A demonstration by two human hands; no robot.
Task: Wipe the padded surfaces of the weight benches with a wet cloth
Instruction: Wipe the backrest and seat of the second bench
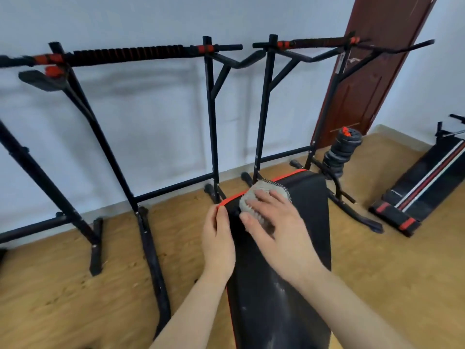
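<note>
A black padded weight bench (309, 222) with a red trimmed far end runs away from me at the centre bottom. A crumpled grey cloth (261, 195) lies on its far end. My right hand (279, 227) presses flat on the cloth, fingers spread over it. My left hand (219, 240) grips the bench's left edge near the red trim, thumb on top. Pale smears show on the pad close to me. A second black bench (427, 182) with red and white stripes lies on the floor at the right.
Two black pull-up stands (211, 117) with red grips stand against the white wall behind the bench. A stack of dumbbell plates (339, 152) rests by a brown door (372, 71). Wooden floor surrounds the bench.
</note>
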